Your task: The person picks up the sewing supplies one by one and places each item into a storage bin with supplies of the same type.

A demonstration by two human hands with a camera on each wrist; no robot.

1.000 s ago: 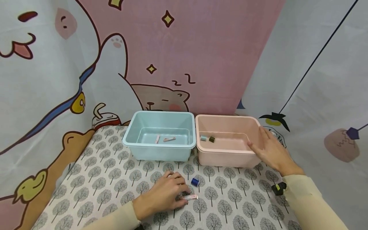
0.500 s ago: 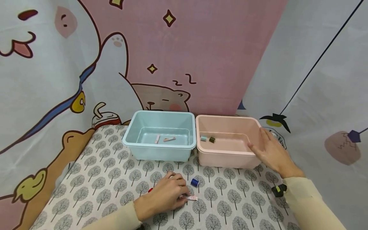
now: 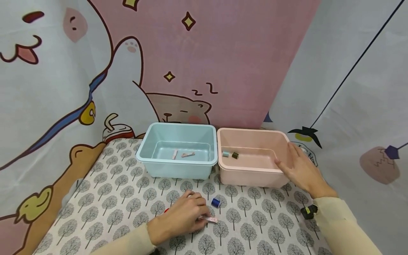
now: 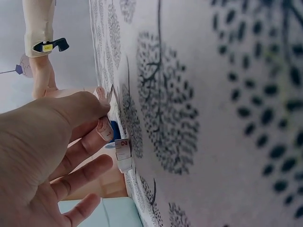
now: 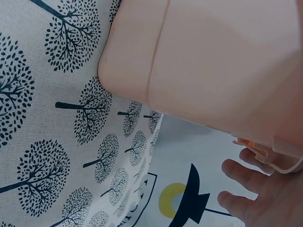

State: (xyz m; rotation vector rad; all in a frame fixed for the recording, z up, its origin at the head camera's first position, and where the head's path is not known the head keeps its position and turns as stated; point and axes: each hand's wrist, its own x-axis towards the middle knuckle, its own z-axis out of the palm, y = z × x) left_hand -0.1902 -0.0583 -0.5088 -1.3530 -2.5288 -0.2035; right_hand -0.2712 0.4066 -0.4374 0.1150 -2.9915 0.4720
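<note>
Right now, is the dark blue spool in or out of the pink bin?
Out. The dark blue spool lies on the patterned cloth near the left hand, outside the pink bin.

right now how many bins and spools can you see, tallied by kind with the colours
Bins: 2 (blue bin, pink bin)
Spools: 3 (light blue spool, green spool, dark blue spool)
Total: 5, leaving out a red thing mostly hidden by the left hand

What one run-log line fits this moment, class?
left hand: pinches pale strip | right hand: touches pink bin | blue spool: on tablecloth
</note>
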